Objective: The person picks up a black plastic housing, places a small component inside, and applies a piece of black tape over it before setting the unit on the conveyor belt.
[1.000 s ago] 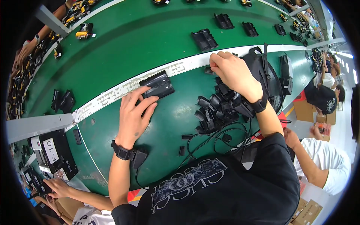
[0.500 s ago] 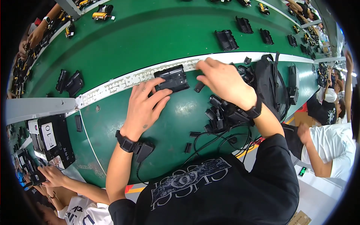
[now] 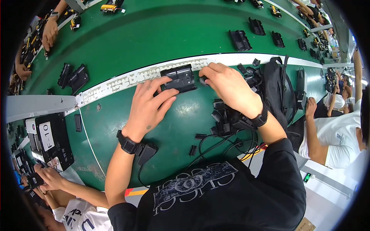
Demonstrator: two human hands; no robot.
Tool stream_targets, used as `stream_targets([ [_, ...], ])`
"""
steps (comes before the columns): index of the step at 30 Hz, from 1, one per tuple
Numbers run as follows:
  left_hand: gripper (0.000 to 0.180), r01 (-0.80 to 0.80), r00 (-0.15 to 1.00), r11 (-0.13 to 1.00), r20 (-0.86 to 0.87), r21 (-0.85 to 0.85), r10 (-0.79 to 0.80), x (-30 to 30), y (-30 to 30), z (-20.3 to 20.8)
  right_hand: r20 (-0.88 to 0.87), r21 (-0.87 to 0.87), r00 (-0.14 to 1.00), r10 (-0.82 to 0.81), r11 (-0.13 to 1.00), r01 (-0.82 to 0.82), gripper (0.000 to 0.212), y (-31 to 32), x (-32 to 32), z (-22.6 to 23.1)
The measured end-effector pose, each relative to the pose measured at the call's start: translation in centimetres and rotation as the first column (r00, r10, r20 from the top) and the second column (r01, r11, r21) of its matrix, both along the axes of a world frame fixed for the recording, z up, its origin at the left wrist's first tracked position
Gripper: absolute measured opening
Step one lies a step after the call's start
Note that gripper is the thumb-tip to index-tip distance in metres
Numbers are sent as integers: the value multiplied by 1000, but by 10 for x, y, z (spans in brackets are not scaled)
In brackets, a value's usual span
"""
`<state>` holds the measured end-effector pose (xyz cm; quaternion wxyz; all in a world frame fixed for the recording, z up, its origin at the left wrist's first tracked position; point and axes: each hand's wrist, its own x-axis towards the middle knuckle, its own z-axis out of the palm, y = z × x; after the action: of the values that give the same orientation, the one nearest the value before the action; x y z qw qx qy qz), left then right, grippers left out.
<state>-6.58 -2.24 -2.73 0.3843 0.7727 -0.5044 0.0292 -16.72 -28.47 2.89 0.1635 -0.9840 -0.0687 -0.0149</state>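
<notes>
head view, hands (image 3: 148, 106) (image 3: 229, 86) on black housing (image 3: 178, 79), parts pile (image 3: 227, 115) beside

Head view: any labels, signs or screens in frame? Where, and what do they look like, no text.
White rectangular label: on top of the black boxy device at the left edge, dark markings.
Smaller white label: same device, further left, rectangular.
Small green lit display: on the pale surface at lower right, dark housing.
Pale printed graphic: on the person's black shirt, bottom centre.
No packages visible.
</notes>
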Motion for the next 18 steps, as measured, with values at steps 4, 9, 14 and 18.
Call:
stream_targets([
  [4,19,1,1000,1000,5,12,-1,0,2,-1,16,98,1000,14,995,-15,21,0,1,1],
  [9,18,2,1000,1000,0,-1,-2,1,0,-2,-17,237,999,-50,970,53,15,2,2,9],
  [14,17,7,1000,1000,3,16,-7,1,3,-2,-275,661,961,20,730,174,12,-4,6,19],
  [18,15,50,999,998,11,23,-50,2,6,-1,-433,833,893,123,432,345,15,-9,1,28],
])
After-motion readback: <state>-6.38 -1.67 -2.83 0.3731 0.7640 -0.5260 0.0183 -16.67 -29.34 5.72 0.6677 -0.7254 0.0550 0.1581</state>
